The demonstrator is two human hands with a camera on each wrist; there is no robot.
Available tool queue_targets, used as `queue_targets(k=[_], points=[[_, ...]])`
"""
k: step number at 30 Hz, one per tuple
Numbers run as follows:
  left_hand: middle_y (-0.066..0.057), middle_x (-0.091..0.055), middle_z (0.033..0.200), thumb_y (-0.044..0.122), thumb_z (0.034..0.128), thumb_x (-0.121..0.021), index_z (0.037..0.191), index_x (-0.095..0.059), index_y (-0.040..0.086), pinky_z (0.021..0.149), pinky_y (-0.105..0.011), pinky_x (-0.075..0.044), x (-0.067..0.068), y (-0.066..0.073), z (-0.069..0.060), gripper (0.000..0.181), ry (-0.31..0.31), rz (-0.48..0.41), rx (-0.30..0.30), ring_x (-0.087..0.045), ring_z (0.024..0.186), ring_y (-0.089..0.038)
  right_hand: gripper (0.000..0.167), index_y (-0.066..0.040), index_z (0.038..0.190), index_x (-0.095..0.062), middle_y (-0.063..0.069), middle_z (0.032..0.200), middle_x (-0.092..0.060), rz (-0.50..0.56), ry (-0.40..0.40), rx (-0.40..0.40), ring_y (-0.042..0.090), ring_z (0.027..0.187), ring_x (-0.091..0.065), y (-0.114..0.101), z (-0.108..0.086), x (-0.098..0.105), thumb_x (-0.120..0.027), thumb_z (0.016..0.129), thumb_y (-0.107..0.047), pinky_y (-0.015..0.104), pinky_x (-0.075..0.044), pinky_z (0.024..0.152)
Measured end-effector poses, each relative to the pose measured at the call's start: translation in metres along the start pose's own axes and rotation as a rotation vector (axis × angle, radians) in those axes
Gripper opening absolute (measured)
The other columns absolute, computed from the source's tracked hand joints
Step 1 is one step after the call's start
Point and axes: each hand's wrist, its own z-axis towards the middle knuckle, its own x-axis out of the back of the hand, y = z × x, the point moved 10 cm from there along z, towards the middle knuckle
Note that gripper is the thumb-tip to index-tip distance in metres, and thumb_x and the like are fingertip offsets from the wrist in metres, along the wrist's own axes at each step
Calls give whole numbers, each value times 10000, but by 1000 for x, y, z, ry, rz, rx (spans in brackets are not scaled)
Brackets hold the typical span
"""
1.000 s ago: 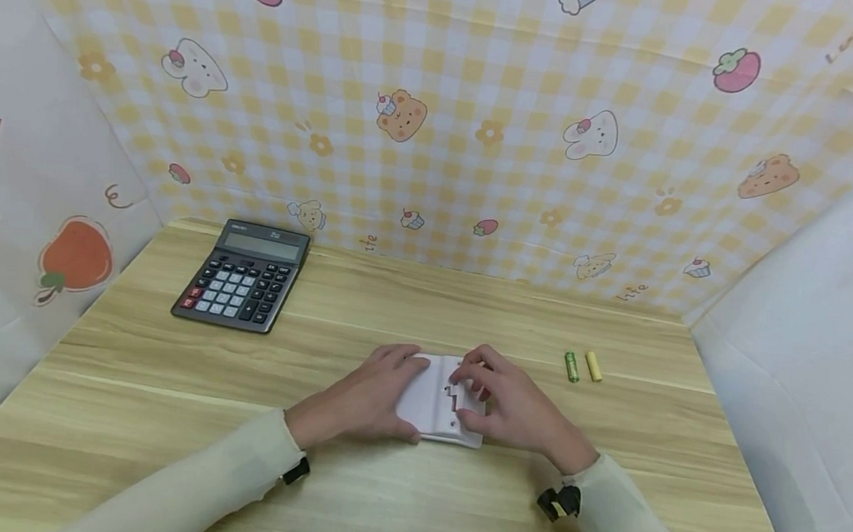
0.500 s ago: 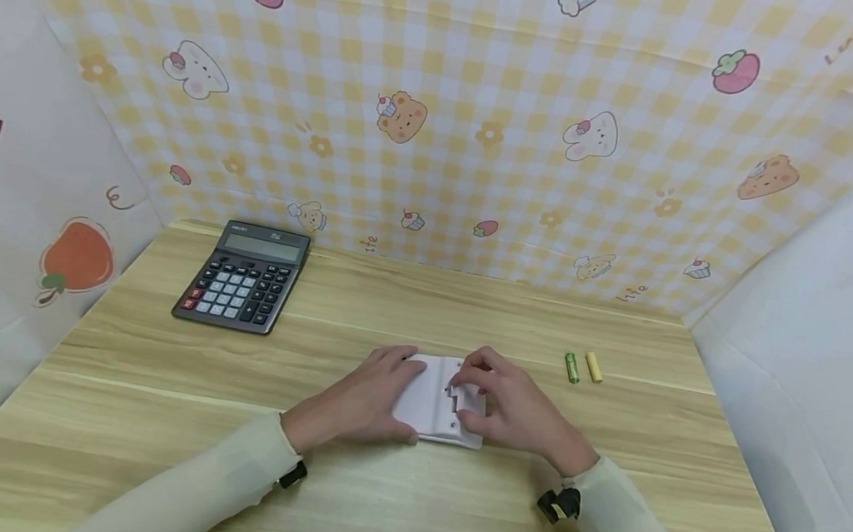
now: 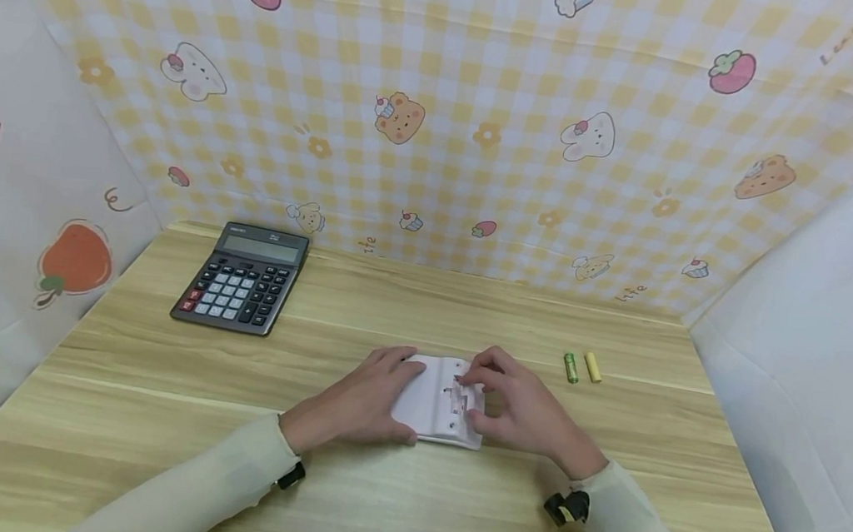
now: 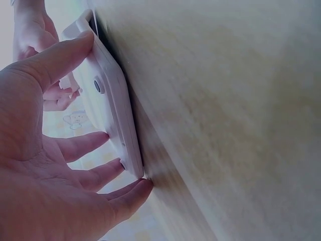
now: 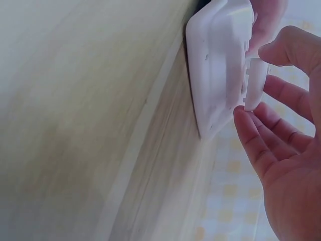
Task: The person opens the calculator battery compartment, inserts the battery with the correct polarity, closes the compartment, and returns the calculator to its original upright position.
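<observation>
A flat white device (image 3: 416, 405) lies on the wooden table with its battery compartment facing up; its exact kind cannot be told. Spanning it, my left hand (image 3: 363, 396) holds its far and near edges between fingers and thumb. In the left wrist view, the thumb and fingertips touch the device's side (image 4: 111, 95). My right hand (image 3: 528, 412) pinches a small white battery cover (image 5: 257, 84) just off the compartment. The compartment's inside is partly hidden by the cover and fingers.
A green battery (image 3: 571, 368) and a yellow battery (image 3: 594, 367) lie side by side to the right. A dark grey calculator (image 3: 241, 278) sits at the back left. Behind the table (image 3: 408, 498) hangs a yellow checked cloth (image 3: 456, 76).
My right hand has drawn slightly right and lifted the battery cover from the device, exposing more of the compartment. The left hand has stayed on the device.
</observation>
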Motion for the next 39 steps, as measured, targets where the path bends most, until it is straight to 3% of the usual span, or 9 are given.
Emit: queue_targets(k=[12,20,30,39], points=[[-198,-350,1741,400,848,-967,1622,-510,60,1245,-569,-374,-1,-1,-1,962,8,8,1,-327,1590,-418,335,-143,1170,-803,-40,1300,-658,-53,19,-29,159,1154,-662,19,-19,9,-870,842,-154,430,-608,955],[-190,-347,1744,399,853,-964,1625,-508,67,1243,-566,-378,-2,-2,-1,956,3,8,4,-326,1591,-413,331,-124,1134,-807,-43,1253,-690,-93,14,-11,138,1118,-664,35,-35,9,-880,812,-108,396,-607,929],[-181,-347,1745,399,856,-961,1629,-504,69,1241,-560,-381,-2,-2,-2,957,0,10,4,-328,1589,-407,334,-158,1144,-805,-40,1271,-674,-132,-31,-66,166,1126,-663,54,-48,17,-863,830,-60,421,-603,923],[-181,-341,1748,406,864,-958,1633,-499,71,1240,-561,-385,-1,-1,-1,956,-2,19,1,-325,1591,-405,350,-118,1136,-803,-18,1247,-680,-136,-20,-69,174,1079,-680,62,-56,27,-850,808,-7,401,-619,896]])
